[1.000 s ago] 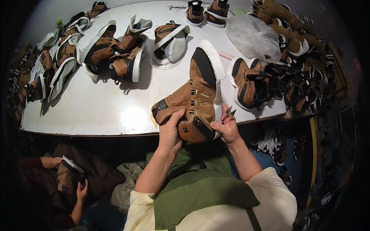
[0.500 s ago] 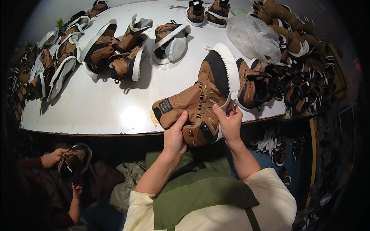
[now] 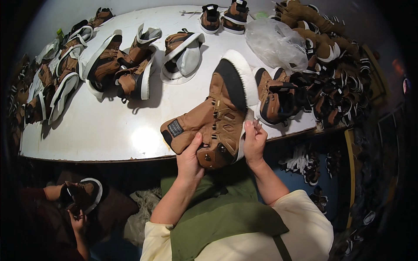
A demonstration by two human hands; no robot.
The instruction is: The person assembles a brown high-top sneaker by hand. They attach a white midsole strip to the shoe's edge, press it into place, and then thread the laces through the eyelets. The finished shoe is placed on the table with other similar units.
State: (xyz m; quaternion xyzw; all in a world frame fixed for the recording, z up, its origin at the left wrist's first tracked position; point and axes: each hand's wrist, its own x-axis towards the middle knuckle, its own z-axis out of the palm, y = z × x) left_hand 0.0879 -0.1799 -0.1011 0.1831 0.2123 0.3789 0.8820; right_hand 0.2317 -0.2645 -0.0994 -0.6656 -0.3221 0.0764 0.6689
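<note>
A brown shoe upper [image 3: 223,115] with a black toe cap, a row of lace loops and a wide white stitched border is held above the table's front edge, toe pointing away from me. Its long tongue, with a dark label, flops to the left. My left hand [image 3: 190,157] grips it low on the left, thumb on the brown fabric and fingers hidden beneath. Beside the white border on the right, my right hand [image 3: 254,144] is closed in a pinch. Something small and pale shows at its fingertips, too small to name.
Several similar shoes [image 3: 135,80] lie on the white table [image 3: 100,139], left and centre. A clear plastic bag [image 3: 276,43] and a heap of shoes [image 3: 331,91] stand at the right. Low on the left, a co-worker's hand [image 3: 77,219] handles another shoe [image 3: 89,193].
My right thumb has moved off the shoe's face to its white border. The view has shifted slightly. The co-worker's shoe has turned and their lower hand has come up to it.
</note>
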